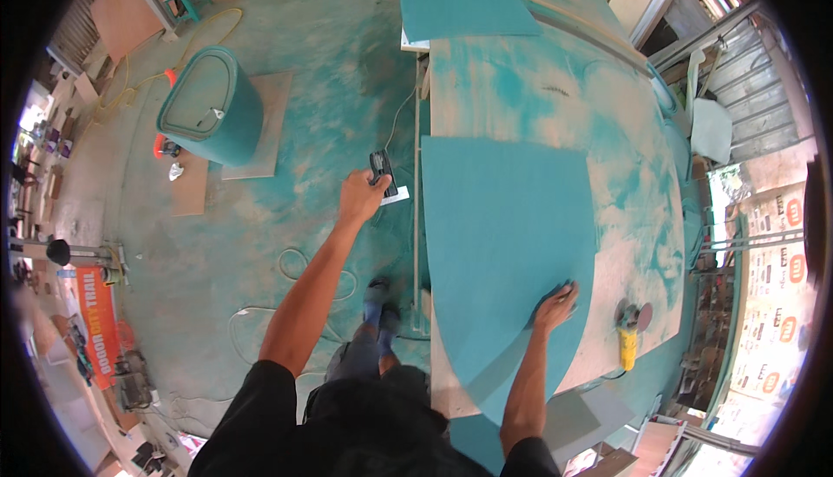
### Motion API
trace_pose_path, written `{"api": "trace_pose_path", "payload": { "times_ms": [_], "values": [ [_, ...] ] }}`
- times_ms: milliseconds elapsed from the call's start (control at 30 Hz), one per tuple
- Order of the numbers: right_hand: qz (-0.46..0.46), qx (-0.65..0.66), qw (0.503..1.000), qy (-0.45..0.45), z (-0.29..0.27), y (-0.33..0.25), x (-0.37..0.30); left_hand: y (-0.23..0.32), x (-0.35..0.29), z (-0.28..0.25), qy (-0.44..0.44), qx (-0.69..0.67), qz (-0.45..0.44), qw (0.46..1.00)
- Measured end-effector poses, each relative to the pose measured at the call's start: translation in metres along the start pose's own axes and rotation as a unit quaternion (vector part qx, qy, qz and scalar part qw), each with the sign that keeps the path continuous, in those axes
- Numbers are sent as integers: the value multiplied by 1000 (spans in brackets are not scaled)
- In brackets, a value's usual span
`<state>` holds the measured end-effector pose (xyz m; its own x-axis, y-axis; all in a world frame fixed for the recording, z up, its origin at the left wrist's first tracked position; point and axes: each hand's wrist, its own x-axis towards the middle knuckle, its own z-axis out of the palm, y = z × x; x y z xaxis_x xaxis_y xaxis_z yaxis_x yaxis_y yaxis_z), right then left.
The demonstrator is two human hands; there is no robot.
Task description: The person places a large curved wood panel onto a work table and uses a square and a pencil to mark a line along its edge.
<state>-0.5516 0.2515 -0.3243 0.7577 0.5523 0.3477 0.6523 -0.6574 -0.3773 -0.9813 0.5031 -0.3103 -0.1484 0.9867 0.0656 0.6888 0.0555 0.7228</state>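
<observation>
The fingers of the left hand [360, 195] were curled shut around a small black power tool [382, 173], held out over the floor just left of the desk's [538, 104] edge. That arm reached far forward, nearly straight, with the wrist level. A thin cable ran from the tool toward the far end of the desk; exactly where it ended could not be made out.

The fingers of the right hand [555, 303] lay spread and flat, gripping nothing, pressed on the near right edge of the large teal panel [508, 243]. The right arm rose from the lower edge, slightly bent.

The teal panel rested flat on the desk, its curved edge to the right and its near tip reaching past the desk's near edge. Right of the right hand, a yellow angle grinder [630, 338] lay on the dusty desk, near but apart. A second teal panel [460, 0] lay at the far end, partly cut off. On the floor far left stood a teal tub-shaped piece [213, 108]. The person's feet were partly hidden beside the desk.
</observation>
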Motion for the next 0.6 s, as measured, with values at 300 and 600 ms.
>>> {"api": "trace_pose_path", "payload": {
  "times_ms": [300, 600],
  "values": [
    [43, 19, 999, 5, -6, 121, 76, 46, 108, 68, -137, 35, 6, 990],
    [55, 21, 998, 2, 6, 62, 57, 39, 141, 74, -210, 77, 44, 974]
  ]
}}
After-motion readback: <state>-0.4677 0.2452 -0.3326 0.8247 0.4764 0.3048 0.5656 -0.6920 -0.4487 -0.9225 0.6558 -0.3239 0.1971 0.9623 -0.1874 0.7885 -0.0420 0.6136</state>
